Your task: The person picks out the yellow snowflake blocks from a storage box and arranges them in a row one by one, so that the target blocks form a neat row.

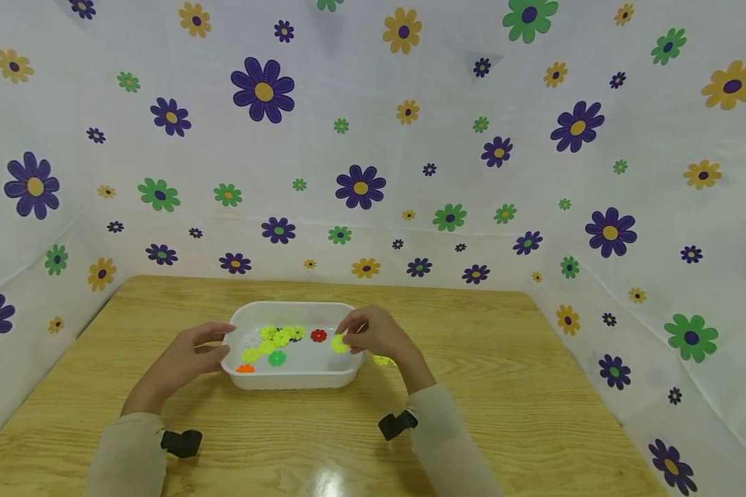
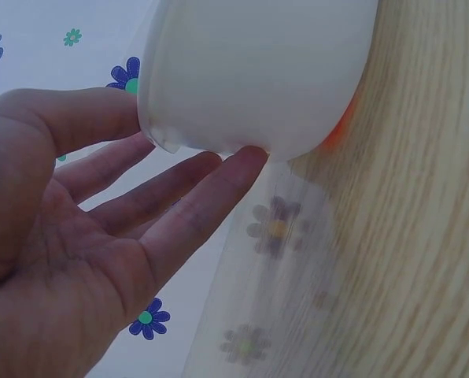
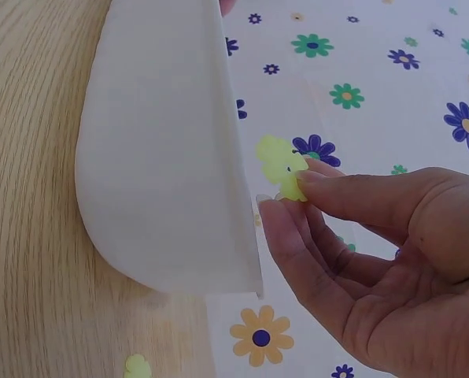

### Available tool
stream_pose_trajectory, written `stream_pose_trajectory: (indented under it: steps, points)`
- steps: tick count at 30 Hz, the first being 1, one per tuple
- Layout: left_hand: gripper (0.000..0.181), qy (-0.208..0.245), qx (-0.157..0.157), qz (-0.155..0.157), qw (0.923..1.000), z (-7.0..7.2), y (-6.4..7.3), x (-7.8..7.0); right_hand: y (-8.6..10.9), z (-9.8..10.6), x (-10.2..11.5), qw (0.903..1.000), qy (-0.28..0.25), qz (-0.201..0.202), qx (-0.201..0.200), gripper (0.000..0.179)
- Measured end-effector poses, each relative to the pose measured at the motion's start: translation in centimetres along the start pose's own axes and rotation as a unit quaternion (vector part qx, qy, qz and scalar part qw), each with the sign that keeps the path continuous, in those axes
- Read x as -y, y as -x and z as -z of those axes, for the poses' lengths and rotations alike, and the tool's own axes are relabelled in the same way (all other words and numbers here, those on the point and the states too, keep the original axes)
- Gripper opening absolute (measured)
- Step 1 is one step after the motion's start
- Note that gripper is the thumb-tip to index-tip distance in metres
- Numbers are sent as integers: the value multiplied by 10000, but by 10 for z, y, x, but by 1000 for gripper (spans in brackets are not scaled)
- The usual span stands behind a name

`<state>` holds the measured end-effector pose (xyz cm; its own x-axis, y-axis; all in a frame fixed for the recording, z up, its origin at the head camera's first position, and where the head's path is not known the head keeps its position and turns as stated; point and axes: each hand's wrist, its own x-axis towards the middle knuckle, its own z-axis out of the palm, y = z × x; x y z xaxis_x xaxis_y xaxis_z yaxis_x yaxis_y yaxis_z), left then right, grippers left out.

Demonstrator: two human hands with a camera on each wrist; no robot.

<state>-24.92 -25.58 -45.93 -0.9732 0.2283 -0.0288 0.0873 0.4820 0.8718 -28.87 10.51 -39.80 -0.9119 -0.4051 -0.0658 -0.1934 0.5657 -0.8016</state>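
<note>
A white tray [image 1: 292,381] with raised walls stands on the table, holding yellow flower-shaped pieces [image 1: 281,337], a green one [image 1: 276,358], a red one [image 1: 319,335] and an orange one [image 1: 245,368]. My left hand [image 1: 193,355] grips the tray's left end; the left wrist view has its fingertips [image 2: 250,161] against the outer wall. Between thumb and fingers, my right hand [image 1: 376,336] pinches a yellow flower-shaped piece [image 3: 279,164] at the tray's right end, near the rim.
Another yellow flower piece [image 1: 383,360] lies on the wooden table [image 1: 485,386], just right of the tray under the right wrist. White flower-printed cloth [image 1: 323,152] hangs behind the table and along both sides. Dark devices are strapped to both wrists.
</note>
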Motion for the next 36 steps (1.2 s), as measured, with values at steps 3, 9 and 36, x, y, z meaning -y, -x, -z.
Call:
stream_pose_trajectory:
  steps: [3, 9, 36]
  points:
    - [54, 1, -6, -4, 10000, 0, 0, 1, 4, 4, -4, 9999, -93, 13, -43, 10]
    - [54, -4, -7, 63, 10000, 0, 0, 0, 10, 13, -9, 9997, -84, -151, -176, 10]
    - [55, 120, 45, -12, 9999, 1, 0, 1, 37, 55, -54, 9970, 171, -523, -547, 13]
